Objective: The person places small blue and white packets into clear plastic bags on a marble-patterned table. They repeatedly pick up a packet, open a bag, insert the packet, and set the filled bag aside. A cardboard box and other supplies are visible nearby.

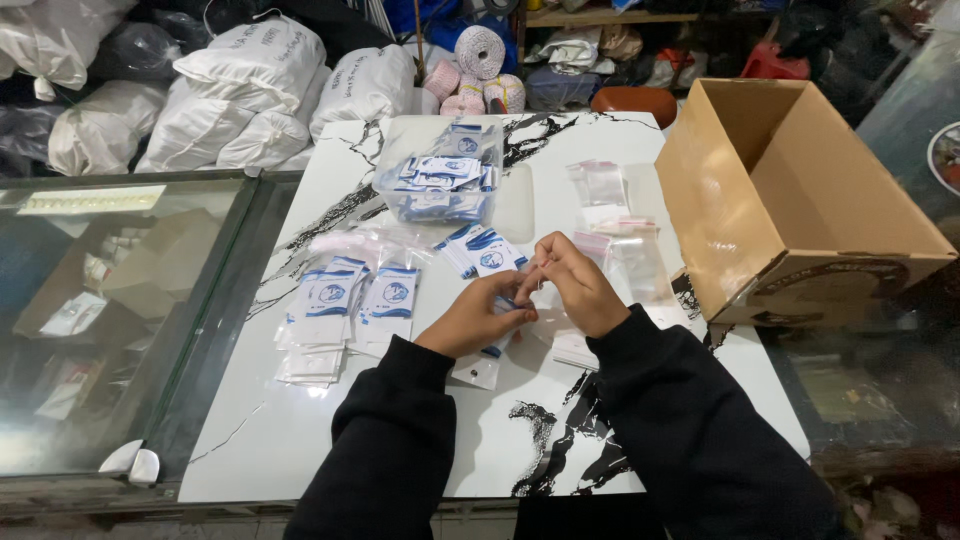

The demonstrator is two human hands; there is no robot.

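1. The small packet [487, 362], a clear sleeve with a white and blue card inside, sits between the two hands above the near middle of the white marble-pattern table [400, 450]. Its long axis runs roughly away from the person, the lower end hanging toward the table just below the left hand and the upper end up between the fingertips.
2. The left hand [478, 315] is curled closed around the packet, thumb and fingers pinching its upper part.
3. The right hand [575, 285] is bent in a narrow pinch, its fingertips meeting the left hand's at the top of the packet; what exactly it grips there is too small to tell.
4. Both arms wear black sleeves [690, 430].
5. Just left of the hands lies a stack of filled packets [345, 310], overlapping in rows.
6. Right of the hands lie empty clear bags [625, 255], some with a pink strip.
7. Just beyond the hands is a small fan of blue and white cards [485, 252].
8. Farther back stands a clear plastic tub [440, 180] full of the same cards.
9. An open cardboard box [800, 200] lies on its side at the table's right edge.
10. A glass counter [110, 300] adjoins on the left; white sacks [250, 90] are piled behind.
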